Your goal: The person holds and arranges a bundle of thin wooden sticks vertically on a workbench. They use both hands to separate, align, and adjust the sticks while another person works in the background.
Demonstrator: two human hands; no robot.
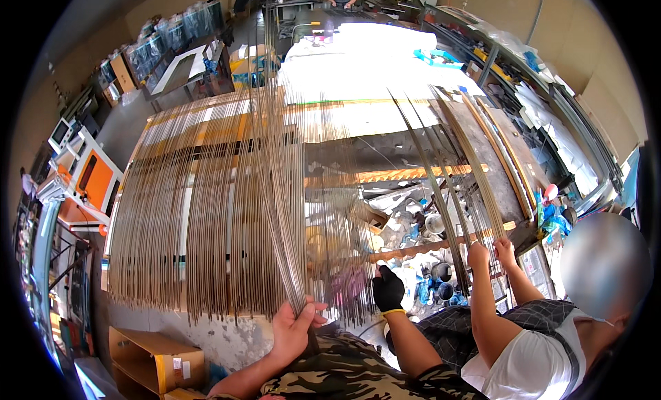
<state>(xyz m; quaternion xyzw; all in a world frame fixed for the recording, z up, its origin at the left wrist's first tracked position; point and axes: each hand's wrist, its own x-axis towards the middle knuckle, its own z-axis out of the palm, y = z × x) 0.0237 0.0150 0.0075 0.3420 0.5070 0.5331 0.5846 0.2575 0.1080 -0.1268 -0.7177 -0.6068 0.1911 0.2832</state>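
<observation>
My bare left hand (295, 329) is closed around the lower end of a bundle of long thin metal strips (281, 221), which runs up and away from me, leaning slightly left. A black glove with a yellow cuff covers my right hand (389, 292). Its fingers are curled beside the near ends of loose thin strips (354, 283); whatever they may hold is hidden. Many more strips (206, 214) lie side by side across a wooden rack to the left. On my right, a co-worker's two hands (489, 254) grip other strips (475, 173).
Wooden crossbars (406, 174) span the rack, with cups and scraps (434, 224) visible beneath. A white-covered table (351, 59) stands beyond. An open cardboard box (155, 359) sits at lower left, an orange-and-white machine (93, 176) at far left. Loaded shelves (544, 90) line the right.
</observation>
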